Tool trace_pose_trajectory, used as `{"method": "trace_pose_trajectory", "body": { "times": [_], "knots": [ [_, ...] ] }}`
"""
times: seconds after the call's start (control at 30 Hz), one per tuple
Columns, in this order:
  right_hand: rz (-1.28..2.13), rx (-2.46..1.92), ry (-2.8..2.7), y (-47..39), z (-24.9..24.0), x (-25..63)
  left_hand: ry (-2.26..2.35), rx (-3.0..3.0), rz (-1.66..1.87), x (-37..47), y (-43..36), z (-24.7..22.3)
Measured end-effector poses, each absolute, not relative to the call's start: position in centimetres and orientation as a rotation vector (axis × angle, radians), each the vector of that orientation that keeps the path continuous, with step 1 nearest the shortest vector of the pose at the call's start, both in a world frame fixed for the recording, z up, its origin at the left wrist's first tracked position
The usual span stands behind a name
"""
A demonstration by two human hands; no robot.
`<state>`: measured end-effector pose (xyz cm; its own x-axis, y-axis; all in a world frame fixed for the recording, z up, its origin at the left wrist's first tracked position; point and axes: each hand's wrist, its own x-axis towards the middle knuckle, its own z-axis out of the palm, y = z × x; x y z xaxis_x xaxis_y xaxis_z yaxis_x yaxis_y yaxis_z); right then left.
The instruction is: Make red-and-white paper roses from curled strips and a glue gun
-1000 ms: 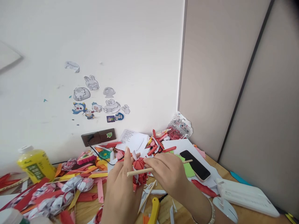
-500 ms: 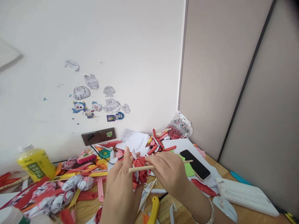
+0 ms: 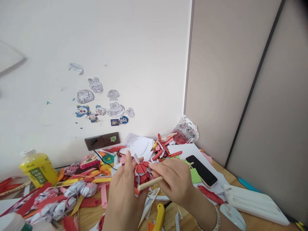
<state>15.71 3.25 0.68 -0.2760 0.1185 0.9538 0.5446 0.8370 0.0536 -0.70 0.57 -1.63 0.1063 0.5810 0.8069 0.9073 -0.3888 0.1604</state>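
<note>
Desk (image 3: 187, 221), viewed from my remote station: left hand (image 3: 122, 189) curled around red-and-white folded paper (image 3: 142, 171), right hand (image 3: 174, 179) clamped on a wooden stick (image 3: 150, 183) crossing in front. The paper — light, easily crushed, I'd judge — wants gentle side pressure. A yellow handle (image 3: 159, 217) (just below the hands) and white slivers (image 3: 177, 221) crowd the near side.

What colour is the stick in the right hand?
The stick is pale tan; the head view shows it best.
</note>
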Motion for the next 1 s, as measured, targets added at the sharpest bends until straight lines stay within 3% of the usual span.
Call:
{"method": "trace_pose_trajectory", "body": {
  "times": [0.3,0.6,0.77,1.0],
  "knots": [
    [0.282,-0.454,-1.785,2.8,0.7,15.6,-1.645,-2.056,-1.461,0.5,-0.6,-1.1],
    [0.752,-0.669,-1.734,3.8,1.2,16.5,-1.392,-2.295,-1.475,-1.1,-0.1,-0.7],
    [0.846,-0.720,-1.574,4.1,0.1,15.5,-1.727,-2.139,-1.585,-1.3,0.6,-0.2],
    [0.705,-0.796,-1.638,3.2,-0.1,14.4,-1.878,-2.140,-1.944,-0.1,0.6,-0.6]
  ]
}}
